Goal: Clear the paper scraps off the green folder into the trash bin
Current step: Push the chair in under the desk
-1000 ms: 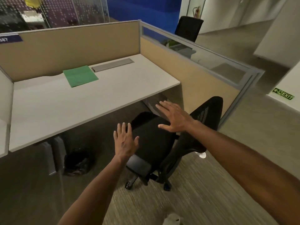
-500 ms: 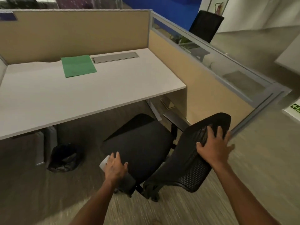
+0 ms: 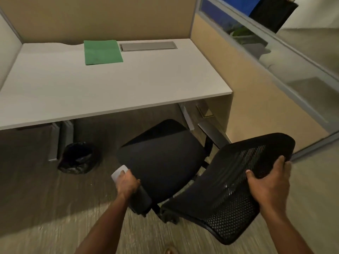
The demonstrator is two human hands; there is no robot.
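Head view: both hands on the office chair (image 3: 161, 158), none on the task items. Left hand (image 3: 126, 182) is closed over the chair's left armrest (image 3: 141, 198), near its front end; a pale tip of the armrest shows past the fingers. Right hand (image 3: 269, 182) grips the top edge of the mesh backrest (image 3: 231, 195), thumb on the front face, fingers wrapped over the rim. Backrest is tilted back toward the camera; seat points at the desk.

Green folder (image 3: 102, 52) lies flat at the back of the tabletop (image 3: 110, 85), just left of the grey cable flap (image 3: 147, 46), touching or nearly touching it. Cannot make out any paper scraps on the folder at this resolution. Rest of the tabletop is plain white.

Trash bin (image 3: 78, 158), black liner, sits on the carpet (image 3: 45, 208) under the left part of the desk, beside the grey desk leg (image 3: 60, 140), left of the chair and well apart from the folder. Beige partition (image 3: 102, 17) behind, glass-topped partition (image 3: 275, 74) on the right.
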